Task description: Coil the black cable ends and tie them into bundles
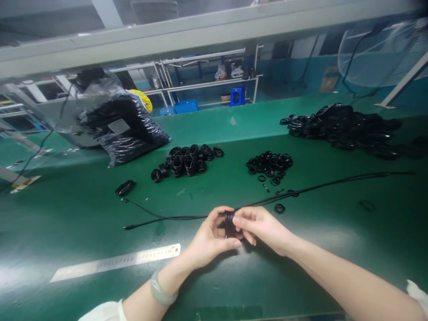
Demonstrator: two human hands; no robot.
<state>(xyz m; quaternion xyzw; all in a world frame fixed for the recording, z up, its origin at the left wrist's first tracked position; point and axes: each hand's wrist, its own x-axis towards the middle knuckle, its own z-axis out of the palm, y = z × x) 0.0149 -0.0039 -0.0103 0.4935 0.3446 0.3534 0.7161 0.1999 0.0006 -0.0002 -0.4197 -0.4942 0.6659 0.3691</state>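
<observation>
Between my two hands is a coil of black cable (229,224), its turns stacked side by side. My left hand (210,234) grips it from the left, fingers over the top and thumb below. From the right, my right hand (252,223) pinches the coil's edge with thumb and forefinger. Just behind the hands, long straight black cables (187,217) lie across the green table; a plug end (129,227) shows at the left. A small black ring (279,208) rests beyond my right hand. The inner side of the coil is partly hidden by fingers.
A steel ruler (117,263) lies front left. Behind are several wound cable coils (187,159), a heap of small black rings (270,162) and a large pile of black cable bundles (344,127). A plastic bag of black items (123,122) stands back left, a fan (384,53) back right.
</observation>
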